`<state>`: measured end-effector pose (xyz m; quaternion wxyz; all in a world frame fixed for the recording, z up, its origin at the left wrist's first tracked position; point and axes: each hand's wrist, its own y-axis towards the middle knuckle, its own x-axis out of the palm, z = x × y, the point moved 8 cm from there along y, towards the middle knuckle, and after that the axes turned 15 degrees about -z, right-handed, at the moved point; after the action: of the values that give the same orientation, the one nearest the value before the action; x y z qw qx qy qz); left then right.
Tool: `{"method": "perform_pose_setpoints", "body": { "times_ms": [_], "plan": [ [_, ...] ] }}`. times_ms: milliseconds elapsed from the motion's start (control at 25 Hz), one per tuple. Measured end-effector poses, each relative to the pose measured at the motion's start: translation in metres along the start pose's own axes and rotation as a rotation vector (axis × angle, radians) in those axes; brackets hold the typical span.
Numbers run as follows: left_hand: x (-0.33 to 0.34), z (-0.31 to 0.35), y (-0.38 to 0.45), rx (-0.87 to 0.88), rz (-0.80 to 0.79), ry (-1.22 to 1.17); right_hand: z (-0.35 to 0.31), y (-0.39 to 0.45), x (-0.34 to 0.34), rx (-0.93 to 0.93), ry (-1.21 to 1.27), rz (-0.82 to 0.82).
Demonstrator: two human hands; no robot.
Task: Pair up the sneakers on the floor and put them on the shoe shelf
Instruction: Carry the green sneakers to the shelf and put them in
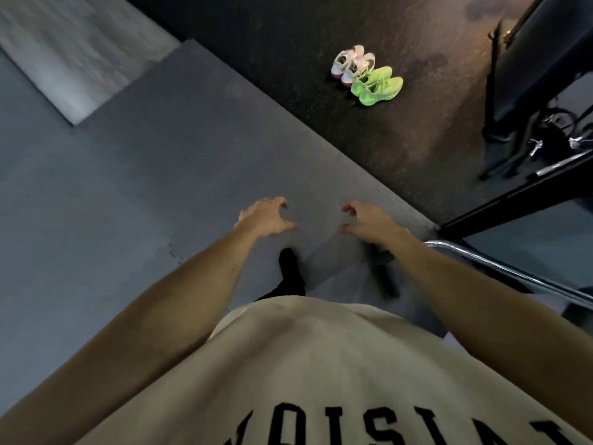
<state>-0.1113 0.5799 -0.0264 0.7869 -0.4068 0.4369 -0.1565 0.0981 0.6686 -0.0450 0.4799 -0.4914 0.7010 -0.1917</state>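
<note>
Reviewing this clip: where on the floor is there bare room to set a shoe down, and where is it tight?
Bare grey mat lies ahead of and to the left of both empty hands, left hand and right hand. Dark floor is free left of the white sneakers and green sneakers, which sit packed together. The right edge is crowded with black stands and cables.

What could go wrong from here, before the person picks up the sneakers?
1. The green pair touches the white pair; a hasty grip may take one shoe of each and mix the pairs.
2. Both hands, left and right, are empty and far from the shoes, and a metal bar and black stands lie to the right; the person might trip.
3. No shelf is in view.
</note>
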Motion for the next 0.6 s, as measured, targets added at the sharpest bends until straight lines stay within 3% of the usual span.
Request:
{"method": "perform_pose_setpoints", "body": {
  "times_ms": [240,600],
  "plan": [
    [-0.15,0.023,0.101,0.105,-0.061,0.124,-0.025,0.084,-0.118,0.073,0.147,0.126],
    [-0.323,0.093,0.263,0.195,-0.108,0.158,-0.007,0.219,-0.276,0.111,0.304,0.151]
  ]
}}
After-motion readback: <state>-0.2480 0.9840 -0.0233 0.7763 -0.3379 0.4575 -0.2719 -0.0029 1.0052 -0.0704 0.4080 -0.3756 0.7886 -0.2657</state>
